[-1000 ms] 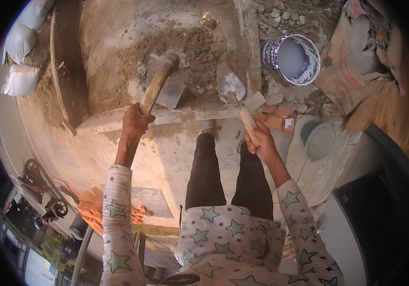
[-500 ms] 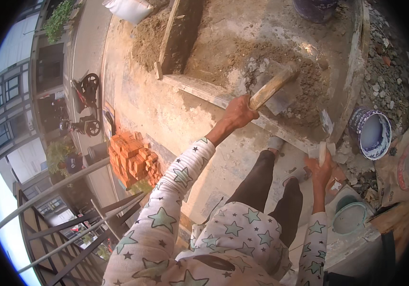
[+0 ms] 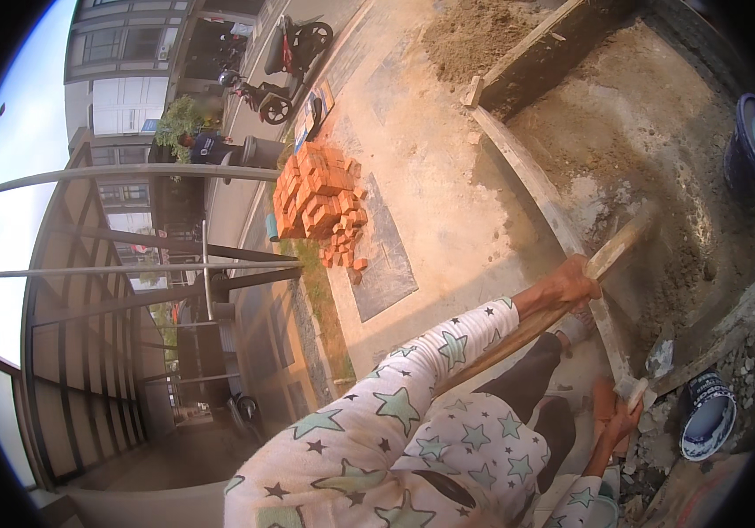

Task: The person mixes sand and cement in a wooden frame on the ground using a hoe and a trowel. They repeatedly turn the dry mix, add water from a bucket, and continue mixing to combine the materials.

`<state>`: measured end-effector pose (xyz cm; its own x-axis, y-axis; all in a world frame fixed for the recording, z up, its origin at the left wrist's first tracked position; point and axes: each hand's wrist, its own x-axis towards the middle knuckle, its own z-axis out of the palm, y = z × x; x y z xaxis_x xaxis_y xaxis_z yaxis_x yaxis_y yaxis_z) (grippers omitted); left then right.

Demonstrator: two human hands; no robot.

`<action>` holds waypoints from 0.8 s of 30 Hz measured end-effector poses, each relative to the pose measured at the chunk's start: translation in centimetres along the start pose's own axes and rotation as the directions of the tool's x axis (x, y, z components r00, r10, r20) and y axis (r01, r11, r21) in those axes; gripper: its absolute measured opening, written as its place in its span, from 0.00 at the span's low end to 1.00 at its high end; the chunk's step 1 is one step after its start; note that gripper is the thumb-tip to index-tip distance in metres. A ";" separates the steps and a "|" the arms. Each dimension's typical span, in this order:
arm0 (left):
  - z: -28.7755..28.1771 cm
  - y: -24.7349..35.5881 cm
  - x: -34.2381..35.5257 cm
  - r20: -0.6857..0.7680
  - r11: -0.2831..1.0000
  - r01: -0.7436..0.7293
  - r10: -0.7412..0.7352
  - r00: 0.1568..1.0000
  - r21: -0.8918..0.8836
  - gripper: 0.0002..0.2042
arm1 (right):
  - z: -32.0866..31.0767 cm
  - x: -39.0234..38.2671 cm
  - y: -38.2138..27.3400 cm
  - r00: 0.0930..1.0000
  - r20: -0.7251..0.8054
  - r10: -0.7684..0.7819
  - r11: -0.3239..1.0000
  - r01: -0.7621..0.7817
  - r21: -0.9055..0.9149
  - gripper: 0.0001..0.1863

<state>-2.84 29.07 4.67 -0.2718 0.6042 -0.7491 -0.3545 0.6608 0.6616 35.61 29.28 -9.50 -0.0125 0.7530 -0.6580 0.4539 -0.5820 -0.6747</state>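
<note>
The fingers of the left hand [image 3: 574, 280] are clenched around a long wooden shaft [image 3: 619, 250], which runs back beneath the star-patterned sleeve [image 3: 399, 409] and forward over a wooden board [image 3: 531, 172]. Its far end blurs into the brown, so what tool it belongs to cannot be told.

The right hand [image 3: 621, 424], lower and farther right, has its fingers closed on the handle of a trowel [image 3: 660, 357]; the blade points away from the person, toward the corner where the boarding meets a second edge. A few orange bricks [image 3: 604, 400] lie just beside that hand.

Inside the boards spreads damp, lumpy brown mix [image 3: 628, 145]. A purple-and-white bucket [image 3: 705, 422] sits tilted in the view near the right hand, among grey rubble [image 3: 653, 462]; a dark bucket [image 3: 736, 167] stands farther off at the right rim.

Beyond the boarding, a sand heap [image 3: 461, 48] lies on the pavement. Well apart, to the left, rises a stack of orange bricks [image 3: 311, 189], with a motorcycle [image 3: 294, 57] past it.
</note>
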 end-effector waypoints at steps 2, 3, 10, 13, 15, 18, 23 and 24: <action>-0.3 -1.2 -0.1 -0.017 0.998 0.014 -0.015 1.000 -0.069 0.07 | 0.5 -1.2 -1.4 0.996 -0.008 0.089 0.993 -0.088 0.084 0.32; -0.7 -1.8 -0.1 -0.002 0.997 -0.007 0.007 1.000 -0.073 0.07 | 0.9 -1.6 -1.9 0.993 -0.016 0.117 0.987 -0.115 0.114 0.32; -1.5 -2.9 -0.5 -0.041 0.974 0.043 -0.054 0.998 -0.222 0.06 | 0.9 -1.1 -1.4 0.997 -0.029 0.067 0.998 -0.067 0.017 0.31; -1.6 -3.5 0.0 -0.045 0.970 0.055 -0.068 0.997 -0.238 0.06 | 0.9 -0.7 -1.3 0.999 -0.002 0.032 0.999 -0.032 0.010 0.30; -2.0 -4.0 -0.3 -0.053 0.968 0.089 -0.104 0.993 -0.236 0.06 | 1.4 -1.4 -1.4 0.997 0.038 0.069 0.998 -0.069 -0.014 0.31; -2.2 -3.5 -0.1 -0.042 0.969 0.115 -0.127 0.991 -0.217 0.07 | 1.0 -0.5 -0.3 0.994 0.048 0.095 0.993 -0.091 -0.081 0.32; -2.5 -1.6 -0.3 -0.090 0.967 0.162 -0.182 0.979 -0.198 0.12 | 1.4 1.0 1.2 0.999 0.016 0.040 0.994 -0.038 -0.102 0.36; -2.5 -1.0 -0.5 -0.104 0.967 0.173 -0.195 0.975 -0.188 0.13 | 1.5 0.8 0.8 0.999 0.028 0.035 0.996 -0.033 -0.078 0.35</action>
<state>-4.57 26.98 4.27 -0.2889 0.4144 -0.8630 -0.5578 0.6598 0.5035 34.58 29.00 -11.07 -0.0216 0.7234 -0.6901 0.5218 -0.5806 -0.6250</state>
